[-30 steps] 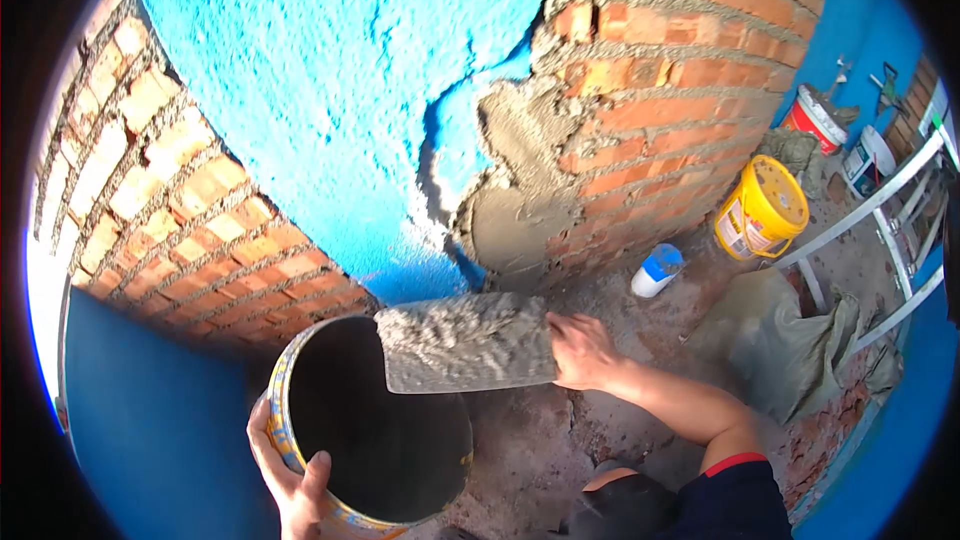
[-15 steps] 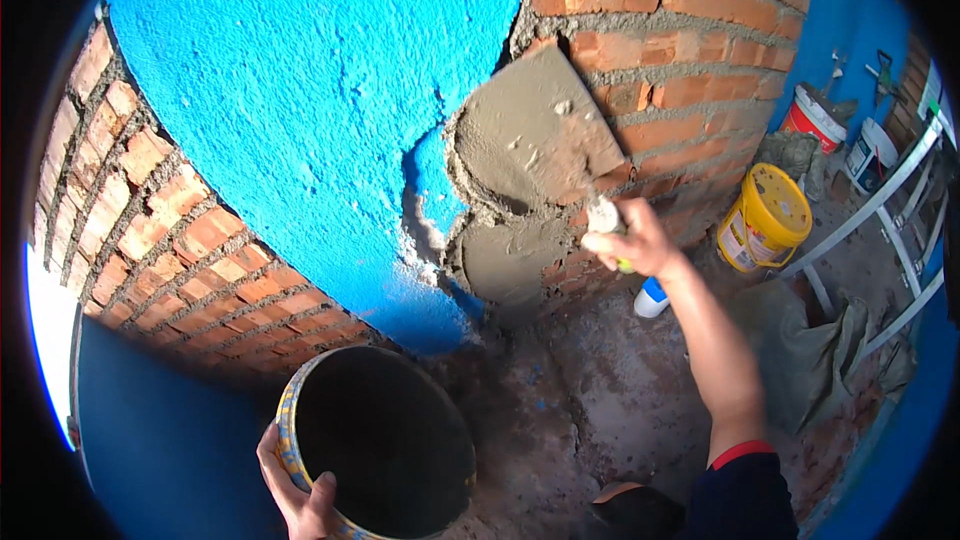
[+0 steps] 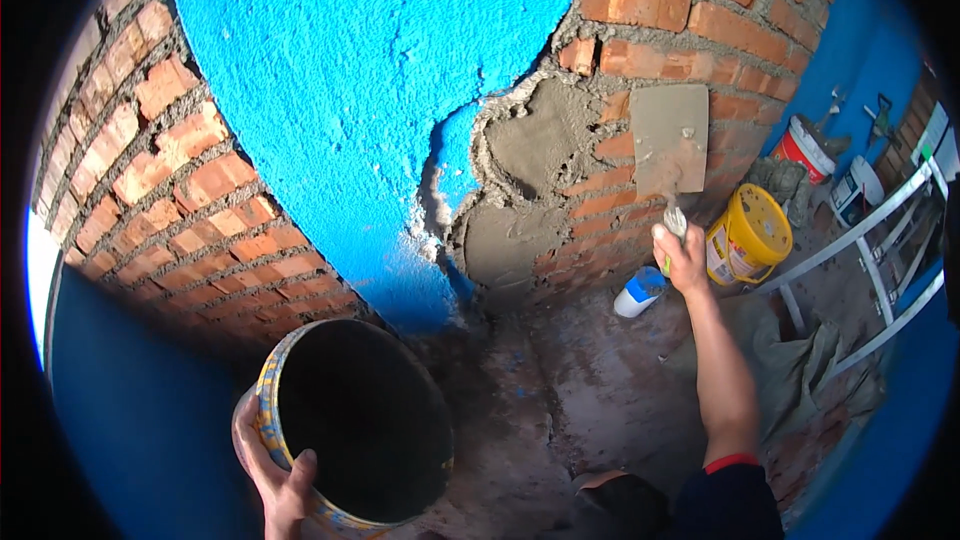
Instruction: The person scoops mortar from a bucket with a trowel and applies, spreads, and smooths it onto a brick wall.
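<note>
My right hand (image 3: 682, 257) is wrapped round the pale, mortar-caked handle of a flat, square-bladed trowel (image 3: 668, 130). The blade is held in front of the bare bricks, with wet mortar smeared on it. To its left, fresh grey mortar (image 3: 540, 137) fills a patch beside the broken edge of the blue plaster (image 3: 370, 90). A second mortar patch (image 3: 510, 243) sits below it. Down at the left, my left hand (image 3: 275, 470) grips the side of a bucket (image 3: 270, 380), thumb over the rim. The bucket is tilted, and its dark inside does not show what it holds.
A white-and-blue container (image 3: 638, 294) stands at the wall's foot, beside a yellow bucket (image 3: 745, 235). Farther back are a red-and-white bucket (image 3: 803, 150) and a white pail (image 3: 857, 190). At the right, a metal ladder-like frame (image 3: 870, 230) stands near crumpled cloth (image 3: 790, 370).
My right hand has drawn the trowel rightward off the mortar, uncovering the upper patch. The blade has turned more upright. My left hand still holds the bucket.
</note>
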Demonstrator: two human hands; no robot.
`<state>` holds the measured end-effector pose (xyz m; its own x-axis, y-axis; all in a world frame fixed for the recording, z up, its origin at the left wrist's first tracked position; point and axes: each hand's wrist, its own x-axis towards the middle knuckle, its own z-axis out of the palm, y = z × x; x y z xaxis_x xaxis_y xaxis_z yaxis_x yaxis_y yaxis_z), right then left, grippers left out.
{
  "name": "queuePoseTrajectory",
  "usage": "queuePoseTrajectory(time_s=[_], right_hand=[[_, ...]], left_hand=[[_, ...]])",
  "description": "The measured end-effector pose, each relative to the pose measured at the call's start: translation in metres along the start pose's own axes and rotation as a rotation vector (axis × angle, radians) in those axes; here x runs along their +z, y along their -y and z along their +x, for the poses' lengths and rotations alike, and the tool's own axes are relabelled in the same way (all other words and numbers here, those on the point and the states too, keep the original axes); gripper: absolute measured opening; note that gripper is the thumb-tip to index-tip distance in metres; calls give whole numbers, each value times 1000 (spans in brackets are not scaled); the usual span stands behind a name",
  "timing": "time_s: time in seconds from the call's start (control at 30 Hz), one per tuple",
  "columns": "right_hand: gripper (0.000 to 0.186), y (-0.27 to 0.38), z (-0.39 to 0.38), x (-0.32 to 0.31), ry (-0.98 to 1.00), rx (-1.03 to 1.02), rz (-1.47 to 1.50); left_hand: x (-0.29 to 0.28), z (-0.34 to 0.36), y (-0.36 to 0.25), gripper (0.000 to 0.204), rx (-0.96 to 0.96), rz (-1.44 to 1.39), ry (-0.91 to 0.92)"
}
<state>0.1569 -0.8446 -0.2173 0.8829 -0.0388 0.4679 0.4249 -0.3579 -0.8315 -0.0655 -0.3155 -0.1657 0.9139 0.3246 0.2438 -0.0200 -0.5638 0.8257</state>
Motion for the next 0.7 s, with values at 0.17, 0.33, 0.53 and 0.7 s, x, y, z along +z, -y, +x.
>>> queuePoseTrajectory(time_s=[0.17, 0.33, 0.53, 0.7], right_hand=[[34, 55, -1, 31, 169, -239, -409], [44, 66, 46, 18, 214, -172, -720], [44, 81, 70, -51, 264, -4, -864], [42, 79, 76, -88, 237, -40, -850]], left_hand=[[-1, 1, 1, 98, -5, 63, 0], [3, 3, 3, 102, -21, 46, 3], [3, 0, 0, 103, -53, -2, -1], [-1, -1, 0, 100, -9, 28, -36]])
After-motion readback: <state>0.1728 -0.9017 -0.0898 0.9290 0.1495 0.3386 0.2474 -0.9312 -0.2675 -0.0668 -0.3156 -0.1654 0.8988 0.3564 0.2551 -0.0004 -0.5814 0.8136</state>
